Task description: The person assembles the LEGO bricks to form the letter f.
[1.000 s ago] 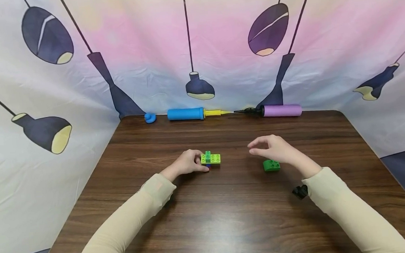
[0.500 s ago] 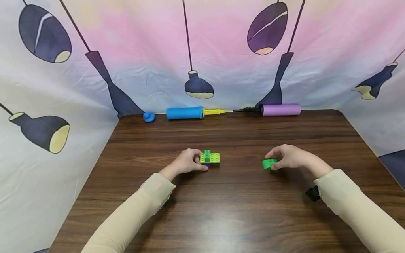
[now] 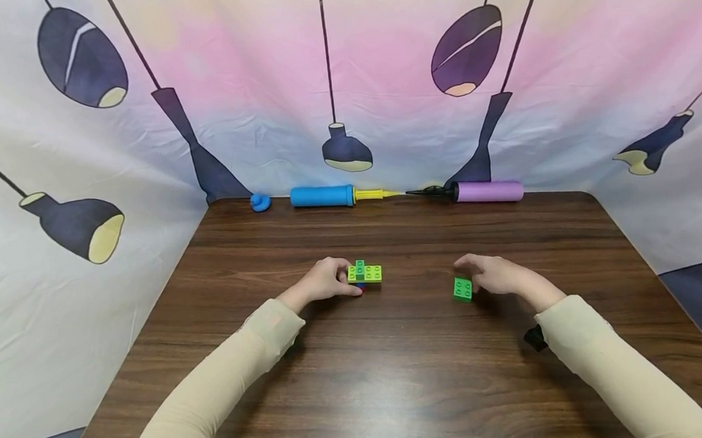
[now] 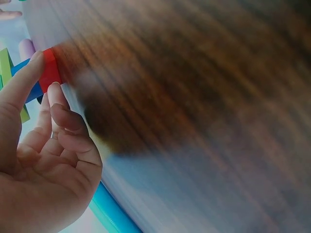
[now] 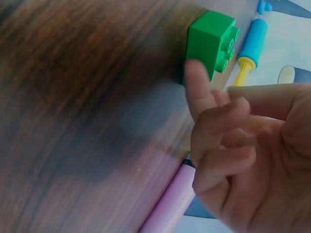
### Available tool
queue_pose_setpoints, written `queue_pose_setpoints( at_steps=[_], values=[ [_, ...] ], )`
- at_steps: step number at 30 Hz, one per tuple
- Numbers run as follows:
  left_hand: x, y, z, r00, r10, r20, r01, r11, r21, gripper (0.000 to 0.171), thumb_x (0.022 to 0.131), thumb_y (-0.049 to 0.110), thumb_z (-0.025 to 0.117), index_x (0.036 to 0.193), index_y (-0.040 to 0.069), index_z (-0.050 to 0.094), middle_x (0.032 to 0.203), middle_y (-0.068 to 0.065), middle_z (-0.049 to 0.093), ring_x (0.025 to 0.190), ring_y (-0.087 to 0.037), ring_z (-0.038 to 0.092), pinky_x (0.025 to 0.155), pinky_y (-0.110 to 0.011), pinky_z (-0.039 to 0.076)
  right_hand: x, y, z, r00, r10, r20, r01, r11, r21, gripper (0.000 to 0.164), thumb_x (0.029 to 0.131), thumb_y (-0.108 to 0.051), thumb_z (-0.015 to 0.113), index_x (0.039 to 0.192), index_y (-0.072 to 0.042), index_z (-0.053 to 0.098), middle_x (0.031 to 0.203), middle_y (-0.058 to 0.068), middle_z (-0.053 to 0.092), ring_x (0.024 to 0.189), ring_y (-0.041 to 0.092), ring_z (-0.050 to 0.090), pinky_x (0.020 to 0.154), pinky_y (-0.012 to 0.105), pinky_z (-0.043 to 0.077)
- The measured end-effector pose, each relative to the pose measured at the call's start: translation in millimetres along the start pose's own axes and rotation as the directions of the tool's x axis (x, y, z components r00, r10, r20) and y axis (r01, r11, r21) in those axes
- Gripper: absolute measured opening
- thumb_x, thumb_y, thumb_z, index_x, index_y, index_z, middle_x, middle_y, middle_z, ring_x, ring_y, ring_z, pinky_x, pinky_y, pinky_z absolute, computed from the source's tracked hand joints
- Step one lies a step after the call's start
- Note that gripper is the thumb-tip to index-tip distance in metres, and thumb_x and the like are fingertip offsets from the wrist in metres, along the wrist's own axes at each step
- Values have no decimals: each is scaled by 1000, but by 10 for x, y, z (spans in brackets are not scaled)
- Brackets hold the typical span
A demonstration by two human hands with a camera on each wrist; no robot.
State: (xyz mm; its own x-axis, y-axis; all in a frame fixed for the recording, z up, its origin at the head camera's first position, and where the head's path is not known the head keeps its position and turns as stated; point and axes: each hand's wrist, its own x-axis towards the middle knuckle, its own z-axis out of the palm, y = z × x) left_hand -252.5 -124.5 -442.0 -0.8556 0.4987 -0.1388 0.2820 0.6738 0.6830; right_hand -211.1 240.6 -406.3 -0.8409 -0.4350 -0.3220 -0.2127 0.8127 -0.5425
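Observation:
My left hand (image 3: 326,279) pinches the lower part of a toy-brick stack (image 3: 374,273) between thumb and fingertips. The stack has a lime-green studded plate crossed by a green piece. In the left wrist view, blue and red bricks (image 4: 50,71) show below the plate, with the thumb and a fingertip of my hand (image 4: 53,170) at them. Just left of my right hand (image 3: 499,275), a green toy brick (image 3: 462,289) stands on the table, studs up. The right wrist view has a fingertip of that hand (image 5: 243,155) at the brick's side, with the fingers loosely bent.
Along the back of the dark wooden table (image 3: 363,376) lie a blue toy duck (image 3: 259,202), a blue hand pump (image 3: 322,196) with a yellow nozzle, and a purple hand pump (image 3: 488,191). A printed cloth (image 3: 252,62) hangs behind the table.
My right hand came down to the green brick, which has turned so that its end faces differently and sits slightly further left. Its fingers have since loosened. The left hand keeps still on the stack.

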Motion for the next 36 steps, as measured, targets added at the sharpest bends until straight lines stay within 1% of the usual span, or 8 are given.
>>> queue_pose_setpoints(
  at_steps=[4,6,9,15,21,26,32,36],
  values=[
    [-1,7,-8,1000,3,2,-3,1000,5,30,78,22,83,94,7,62,67,0,58,58,-10,47,58,-26,39,-19,31,-2,994,-107,28,108,993,-41,52,88,15,48,137,-3,48,113,23,53,96,33,52,70,41,42],
    [-4,8,-12,1000,4,2,-4,1000,9,30,78,23,82,93,7,62,67,0,58,58,-10,46,58,-26,39,-11,45,3,989,-145,25,146,988,-52,55,86,15,55,136,-5,50,114,21,50,102,34,49,76,44,44],
    [-5,9,-12,1000,3,3,-3,1000,13,30,78,23,82,92,7,62,67,0,58,58,-10,46,59,-27,39,3,58,22,983,-186,4,186,980,-73,48,86,9,63,131,-7,57,113,17,52,99,31,48,77,45,44],
    [-1,5,-8,1000,4,-1,-4,1000,17,31,78,23,82,94,6,62,68,0,59,59,-11,48,60,-27,40,18,69,25,985,-165,-50,158,980,-122,34,83,-6,75,116,-10,68,112,15,54,97,30,52,76,46,44],
    [-1,11,-7,1000,6,0,-6,1000,15,30,78,23,82,94,7,62,67,0,58,58,-11,47,59,-27,40,36,77,73,984,-149,-98,141,986,-84,31,86,-22,75,113,-9,68,111,11,57,100,30,55,80,47,45],
    [1,19,-8,1000,8,5,-8,1000,15,30,79,24,82,93,7,62,67,0,58,58,-11,47,60,-27,40,86,59,113,970,-171,-171,165,985,-52,34,87,-28,73,115,-9,68,112,7,62,89,21,57,76,41,46],
    [-6,30,-12,1000,6,-1,-6,1000,14,33,79,23,82,98,5,62,69,0,59,59,-12,49,61,-27,41,150,-67,126,944,-214,-250,218,976,-11,37,87,-31,73,117,-9,66,110,6,65,70,14,50,65,34,44],
    [-6,25,-8,1000,3,0,-3,1000,15,31,79,23,82,95,6,62,69,0,59,58,-12,49,60,-28,41,203,-171,130,936,-229,-269,240,971,10,38,87,-33,73,117,-11,66,82,3,64,58,13,44,56,32,41]
  ],
)
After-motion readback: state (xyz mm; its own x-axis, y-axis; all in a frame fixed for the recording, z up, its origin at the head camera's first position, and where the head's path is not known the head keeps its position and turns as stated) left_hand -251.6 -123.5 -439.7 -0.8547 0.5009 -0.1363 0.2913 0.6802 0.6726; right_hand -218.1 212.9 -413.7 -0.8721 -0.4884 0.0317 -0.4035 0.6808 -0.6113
